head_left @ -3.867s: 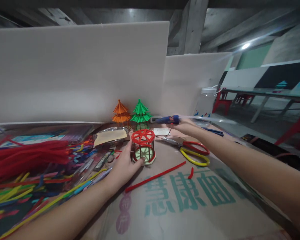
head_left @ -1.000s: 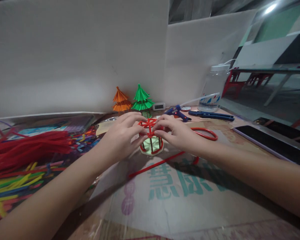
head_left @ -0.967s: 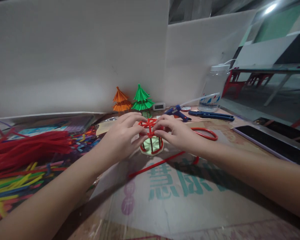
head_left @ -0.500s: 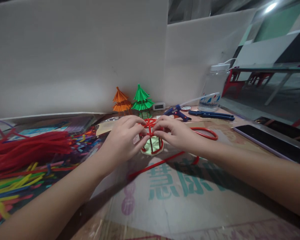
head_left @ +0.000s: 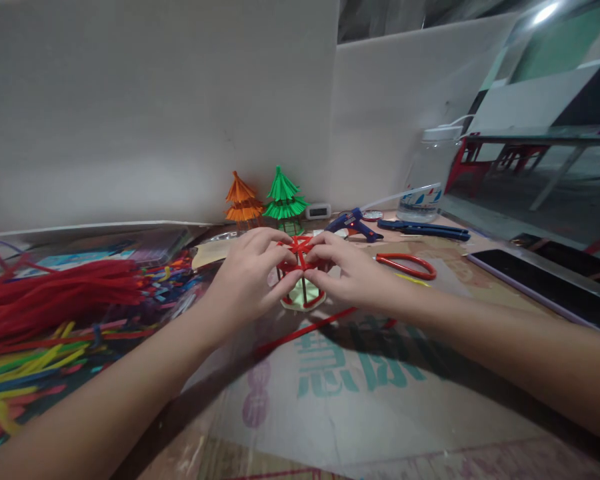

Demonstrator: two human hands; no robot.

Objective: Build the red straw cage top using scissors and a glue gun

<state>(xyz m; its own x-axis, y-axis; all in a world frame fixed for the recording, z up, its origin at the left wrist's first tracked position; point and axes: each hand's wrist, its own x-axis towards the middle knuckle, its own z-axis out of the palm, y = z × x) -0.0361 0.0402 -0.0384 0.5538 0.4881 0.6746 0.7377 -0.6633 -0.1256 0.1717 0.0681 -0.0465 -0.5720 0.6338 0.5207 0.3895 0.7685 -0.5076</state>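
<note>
A small red frame (head_left: 304, 291) with thin dark posts stands upright on a pale base at the middle of the table. From the left, my left hand (head_left: 255, 270) pinches its red top rim between thumb and fingers. My right hand (head_left: 347, 267) pinches the same rim from the right, with the two thumbs nearly touching at the front. My fingers hide parts of the top. A red strip (head_left: 305, 331) lies on the table in front of the frame. Behind it stand an orange tiered model (head_left: 243, 199) and a green one (head_left: 283, 195).
Red strips (head_left: 55, 293) and several coloured strips (head_left: 35, 367) lie at left. Right of my hands are red-handled pliers (head_left: 410, 265), a blue glue gun (head_left: 354, 223), a blue tool (head_left: 423, 230), a bottle (head_left: 425, 180) and a phone (head_left: 540, 283). A white wall (head_left: 155, 113) rises behind.
Both hands stay at the red frame, with my right fingers and thumb slightly shifted left along the rim. More of the pliers and a yellow strip show beside my right wrist.
</note>
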